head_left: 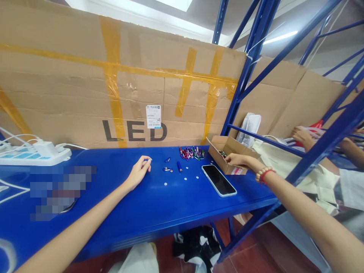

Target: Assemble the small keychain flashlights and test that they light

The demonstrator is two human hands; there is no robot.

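My left hand [140,170] rests on the blue table [159,204] with thumb and forefinger pinched on something small I cannot make out. Just right of it lie a blue carabiner [167,160], a small blue piece with a ring [167,169] and a blue cylinder [179,166]. Several small silver discs [165,184] are scattered nearby. My right hand [237,160], with a beaded bracelet at the wrist, grips the front edge of a small open cardboard box [227,146]. A heap of coloured small keychain pieces [191,152] lies behind.
A smartphone [218,179] lies face up in front of the box. A white power strip [34,153] with cables sits at the far left. A tall cardboard sheet marked LED [133,131] walls the back. Blue rack posts [241,87] stand right; another person's hand [303,135] works beyond them.
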